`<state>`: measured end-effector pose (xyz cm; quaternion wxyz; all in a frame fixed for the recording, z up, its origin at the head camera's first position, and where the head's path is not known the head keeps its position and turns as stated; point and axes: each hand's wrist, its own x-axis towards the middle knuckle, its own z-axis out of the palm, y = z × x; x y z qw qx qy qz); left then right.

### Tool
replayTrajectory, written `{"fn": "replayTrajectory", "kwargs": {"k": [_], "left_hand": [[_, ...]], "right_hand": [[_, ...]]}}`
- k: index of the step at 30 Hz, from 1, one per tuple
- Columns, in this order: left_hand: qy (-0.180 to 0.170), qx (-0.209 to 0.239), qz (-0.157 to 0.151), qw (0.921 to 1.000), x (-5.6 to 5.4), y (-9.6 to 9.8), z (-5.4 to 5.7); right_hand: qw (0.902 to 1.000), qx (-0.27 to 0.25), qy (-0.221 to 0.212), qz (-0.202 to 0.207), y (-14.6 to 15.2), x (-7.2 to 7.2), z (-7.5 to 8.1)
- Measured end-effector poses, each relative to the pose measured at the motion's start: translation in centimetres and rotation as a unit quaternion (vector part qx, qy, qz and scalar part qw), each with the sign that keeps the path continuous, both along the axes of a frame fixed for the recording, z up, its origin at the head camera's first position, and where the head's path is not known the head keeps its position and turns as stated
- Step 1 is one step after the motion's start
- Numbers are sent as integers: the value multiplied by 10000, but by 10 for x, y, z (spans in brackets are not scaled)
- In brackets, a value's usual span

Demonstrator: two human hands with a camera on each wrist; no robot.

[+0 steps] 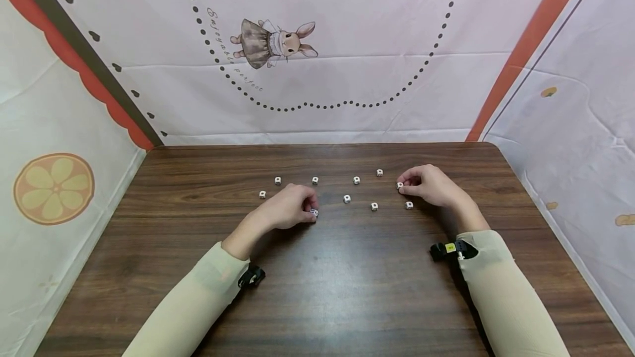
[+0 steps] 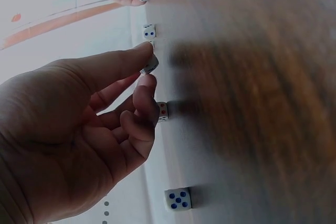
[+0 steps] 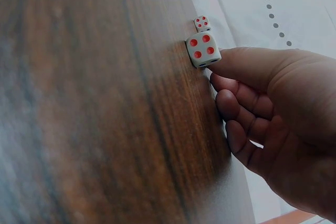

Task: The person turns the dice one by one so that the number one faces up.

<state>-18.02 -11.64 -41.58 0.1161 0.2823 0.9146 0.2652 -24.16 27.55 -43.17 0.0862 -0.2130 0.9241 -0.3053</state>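
Note:
My left hand [image 1: 285,207] pinches a white die [image 2: 150,65] between thumb and forefinger, the other fingers curled behind it. At the right side of the table, my right hand [image 1: 434,185] grips another die [image 1: 399,185] at its thumb and fingertips. A loose die [image 1: 409,205] lies just in front of that hand. In the right wrist view, a near die with a red four face [image 3: 203,49] overlaps the thumb tip. Beyond the left hand's fingers sits a die with red pips [image 2: 163,112], partly hidden.
Several loose dice are spread over the brown wooden table [image 1: 317,291], among them a die at the left [image 1: 262,194], a die near the middle [image 1: 347,199] and a die farther back [image 1: 379,172]. A printed cloth [image 1: 347,26] rises behind the table's far edge.

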Motion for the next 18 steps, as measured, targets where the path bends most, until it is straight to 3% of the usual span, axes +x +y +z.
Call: {"fn": "replayTrajectory", "kwargs": {"k": [18], "left_hand": [[63,-263,-42,9996,-2,-3,-3]], "right_hand": [[10000,-52,21,8,-1,-1,1]]}}
